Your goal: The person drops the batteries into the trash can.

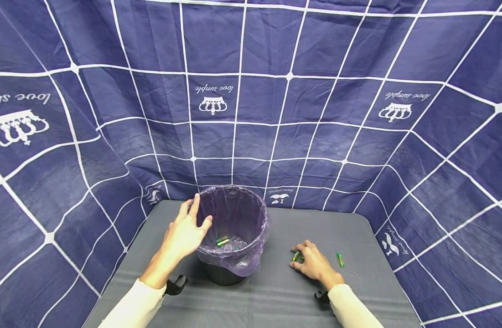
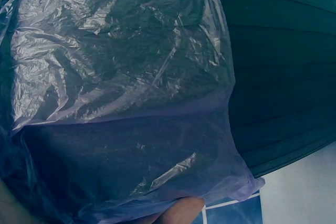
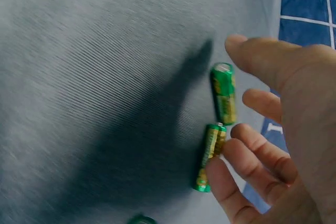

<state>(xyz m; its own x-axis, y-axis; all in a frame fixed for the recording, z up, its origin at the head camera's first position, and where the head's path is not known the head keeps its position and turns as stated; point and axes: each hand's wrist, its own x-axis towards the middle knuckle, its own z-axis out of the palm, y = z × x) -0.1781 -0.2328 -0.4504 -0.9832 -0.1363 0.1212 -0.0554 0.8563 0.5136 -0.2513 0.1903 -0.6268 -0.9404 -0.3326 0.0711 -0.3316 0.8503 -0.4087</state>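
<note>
Bin (image 1: 224,274), head view: dark, lined with purple bag (image 1: 251,264), just right of left hand (image 1: 187,232), whose fingers spread apart at the rim; used-look green batteries (image 1: 223,243) inside. Right hand (image 1: 313,263), well apart from left: fingers loosely bent about two loose cells (image 1: 296,256) on grey table (image 1: 283,291); single cell (image 1: 340,260) to its right. Left wrist view: bag edge against one fingertip. Right wrist view: two cells beside parted thumb and fingers; contact with nearer one unclear.

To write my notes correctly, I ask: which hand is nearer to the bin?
The left. The left hand is right at the rim of the bin; the right hand is apart from it, by batteries to the bin's right.
</note>
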